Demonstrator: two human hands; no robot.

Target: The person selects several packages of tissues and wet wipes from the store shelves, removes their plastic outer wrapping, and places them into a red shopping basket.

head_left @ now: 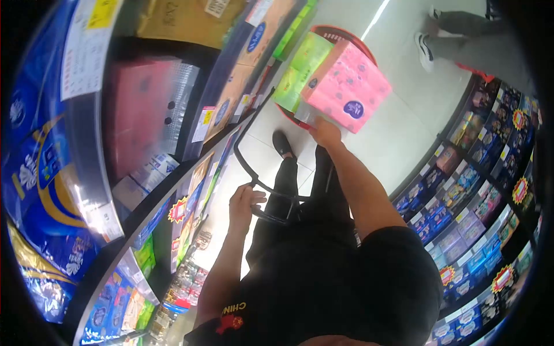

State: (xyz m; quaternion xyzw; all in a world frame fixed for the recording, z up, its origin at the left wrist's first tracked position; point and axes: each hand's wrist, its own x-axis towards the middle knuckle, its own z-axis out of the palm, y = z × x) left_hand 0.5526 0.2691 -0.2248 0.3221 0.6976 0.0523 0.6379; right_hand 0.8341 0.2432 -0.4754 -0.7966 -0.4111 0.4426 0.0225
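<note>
My right hand (326,133) is closed at the near corner of a pink tissue pack (352,86), with its fingertips partly hidden by the wrapping. The pack lies tilted over a red shopping basket (365,48), beside a green tissue pack (304,64) inside it. A long black basket handle (245,163) reaches back from the basket toward my legs. Against its bend rests my left hand (244,202), fingers stretched out and slightly apart.
Close on my left rise shelves of packaged tissues, with a blue pack (49,190) and a pink pack (141,112). Dark shelves (461,213) of small packages curve along the right. Another person's legs (473,37) stand on the pale tiled floor (398,109) at upper right.
</note>
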